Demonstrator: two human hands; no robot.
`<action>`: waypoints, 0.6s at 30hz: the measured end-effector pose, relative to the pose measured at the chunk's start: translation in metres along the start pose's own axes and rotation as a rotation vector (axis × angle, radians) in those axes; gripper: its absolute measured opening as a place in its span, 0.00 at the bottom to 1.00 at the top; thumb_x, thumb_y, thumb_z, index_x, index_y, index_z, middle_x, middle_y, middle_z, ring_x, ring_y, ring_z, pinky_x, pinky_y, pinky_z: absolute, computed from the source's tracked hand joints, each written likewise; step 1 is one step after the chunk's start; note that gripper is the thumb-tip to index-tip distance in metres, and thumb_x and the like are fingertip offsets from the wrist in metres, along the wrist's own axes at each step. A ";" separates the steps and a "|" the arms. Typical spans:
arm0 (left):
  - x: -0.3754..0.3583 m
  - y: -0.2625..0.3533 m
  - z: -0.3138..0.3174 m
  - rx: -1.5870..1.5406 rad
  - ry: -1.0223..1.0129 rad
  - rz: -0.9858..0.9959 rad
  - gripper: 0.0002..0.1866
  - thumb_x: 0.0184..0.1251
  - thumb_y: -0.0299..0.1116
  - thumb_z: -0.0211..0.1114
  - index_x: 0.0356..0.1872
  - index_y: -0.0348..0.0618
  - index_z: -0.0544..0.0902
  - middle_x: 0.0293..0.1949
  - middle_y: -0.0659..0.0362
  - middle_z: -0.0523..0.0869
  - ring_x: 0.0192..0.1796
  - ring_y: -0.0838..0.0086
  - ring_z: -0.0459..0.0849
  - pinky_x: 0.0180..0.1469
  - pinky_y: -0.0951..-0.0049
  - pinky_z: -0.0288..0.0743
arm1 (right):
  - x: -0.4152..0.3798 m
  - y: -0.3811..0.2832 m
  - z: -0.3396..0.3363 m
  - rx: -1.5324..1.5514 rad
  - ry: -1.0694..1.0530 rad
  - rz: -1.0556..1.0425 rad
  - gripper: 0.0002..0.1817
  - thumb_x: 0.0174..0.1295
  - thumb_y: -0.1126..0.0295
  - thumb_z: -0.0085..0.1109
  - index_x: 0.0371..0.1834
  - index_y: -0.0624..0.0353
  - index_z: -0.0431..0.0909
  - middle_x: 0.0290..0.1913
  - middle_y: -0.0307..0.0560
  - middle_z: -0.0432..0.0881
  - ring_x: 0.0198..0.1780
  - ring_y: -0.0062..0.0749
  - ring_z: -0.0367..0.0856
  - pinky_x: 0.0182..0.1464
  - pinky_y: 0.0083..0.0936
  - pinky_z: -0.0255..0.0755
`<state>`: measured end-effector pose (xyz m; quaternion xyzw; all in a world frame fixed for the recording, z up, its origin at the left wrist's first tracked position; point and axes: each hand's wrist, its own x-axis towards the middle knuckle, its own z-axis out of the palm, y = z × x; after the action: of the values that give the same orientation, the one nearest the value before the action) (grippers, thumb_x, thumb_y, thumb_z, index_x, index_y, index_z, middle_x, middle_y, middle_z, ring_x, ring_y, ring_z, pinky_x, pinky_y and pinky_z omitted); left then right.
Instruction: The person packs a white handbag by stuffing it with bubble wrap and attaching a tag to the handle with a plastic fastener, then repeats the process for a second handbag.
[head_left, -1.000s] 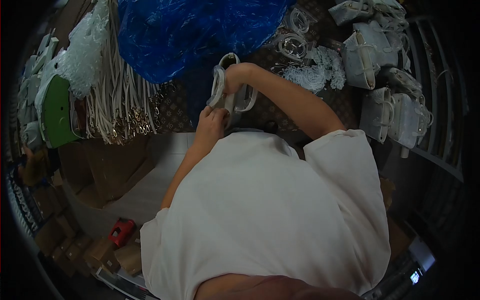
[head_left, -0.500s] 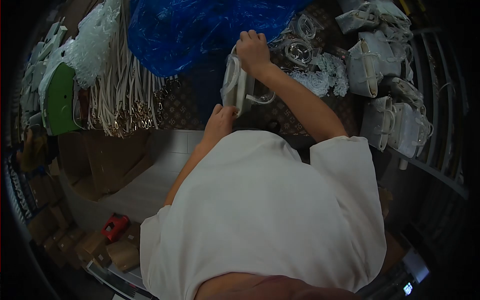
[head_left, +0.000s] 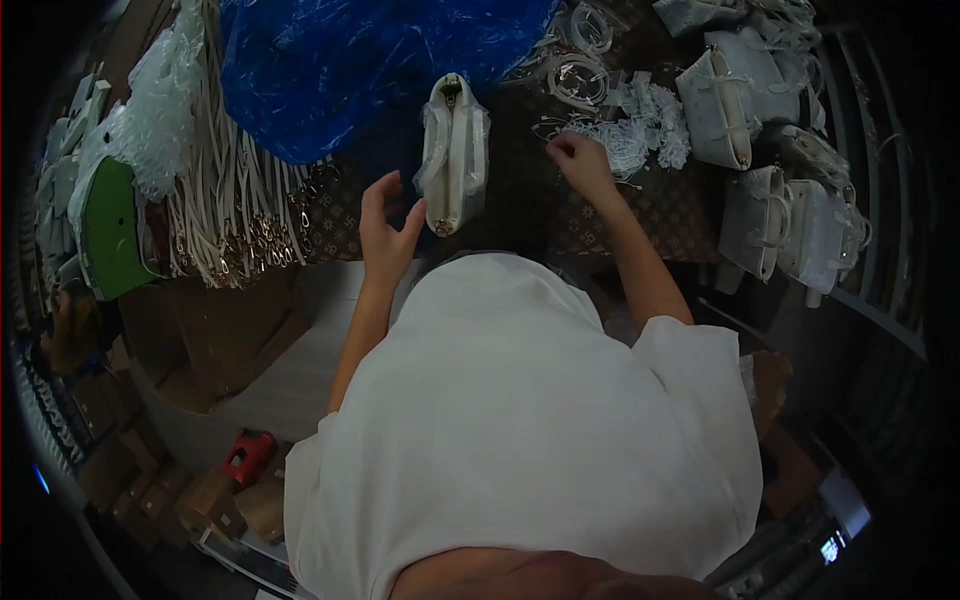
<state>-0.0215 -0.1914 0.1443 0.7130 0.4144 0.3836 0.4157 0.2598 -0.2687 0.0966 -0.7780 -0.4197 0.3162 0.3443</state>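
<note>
A white handbag (head_left: 456, 160) stands on the patterned table, seen from above, with clear plastic wrap round its handles on both sides. Gold-coloured metal shows at both ends of its top. Just left of the bag is my left hand (head_left: 388, 228), thumb and fingers apart and holding nothing. My right hand (head_left: 585, 168) is away from the bag, at the near left edge of a heap of white strings (head_left: 655, 125). Its thumb and forefinger are pinched together; whatever is between them is too small to make out.
Blue plastic sheeting (head_left: 370, 70) lies behind the bag. Many pale straps with gold clips (head_left: 240, 230) hang at left, beside a green panel (head_left: 112, 230). Coiled clear-wrapped handles (head_left: 578, 80) lie beyond my right hand. Several white handbags (head_left: 722, 110) stand at right. A cardboard box (head_left: 210, 340) is below.
Both hands have let go of the handbag, which now stands upright by itself. My right hand has moved right to the strings; my left hand has opened and shifted left.
</note>
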 end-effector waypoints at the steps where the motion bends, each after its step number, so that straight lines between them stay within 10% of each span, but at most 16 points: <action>1: 0.004 -0.001 0.007 0.119 -0.041 0.013 0.19 0.55 0.25 0.62 0.50 0.35 0.73 0.35 0.53 0.81 0.37 0.71 0.80 0.42 0.75 0.73 | -0.008 0.005 0.001 -0.211 -0.018 -0.043 0.13 0.50 0.68 0.62 0.36 0.66 0.78 0.35 0.53 0.80 0.36 0.39 0.79 0.41 0.29 0.71; 10: 0.060 0.003 0.004 0.148 -0.322 -0.300 0.19 0.58 0.26 0.58 0.53 0.38 0.75 0.38 0.51 0.83 0.37 0.73 0.81 0.42 0.75 0.73 | -0.031 0.021 0.071 -0.435 -0.013 -0.205 0.15 0.46 0.71 0.61 0.38 0.61 0.74 0.38 0.54 0.74 0.42 0.49 0.74 0.43 0.39 0.71; 13: 0.058 0.014 -0.006 0.235 -0.197 -0.158 0.17 0.57 0.24 0.61 0.50 0.38 0.78 0.36 0.54 0.83 0.35 0.74 0.80 0.40 0.76 0.73 | -0.018 0.021 0.064 -0.337 0.125 -0.257 0.10 0.47 0.73 0.58 0.34 0.61 0.75 0.36 0.54 0.74 0.41 0.49 0.74 0.41 0.39 0.71; 15: 0.050 0.055 -0.003 0.359 0.175 0.278 0.13 0.56 0.22 0.62 0.43 0.38 0.80 0.35 0.56 0.81 0.34 0.74 0.80 0.39 0.75 0.74 | 0.008 0.025 0.054 -0.401 0.232 -0.257 0.08 0.47 0.73 0.58 0.32 0.61 0.76 0.35 0.54 0.74 0.40 0.49 0.74 0.40 0.40 0.71; 18: 0.023 0.081 0.017 0.322 -0.013 0.353 0.11 0.56 0.19 0.61 0.41 0.38 0.80 0.37 0.55 0.80 0.38 0.69 0.81 0.39 0.76 0.73 | 0.036 0.032 0.052 -0.496 0.274 -0.251 0.06 0.47 0.73 0.58 0.29 0.60 0.77 0.33 0.54 0.74 0.39 0.49 0.74 0.39 0.39 0.70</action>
<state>0.0237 -0.2003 0.2168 0.8339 0.3365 0.3748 0.2259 0.2491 -0.2368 0.0346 -0.8159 -0.5264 0.0513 0.2337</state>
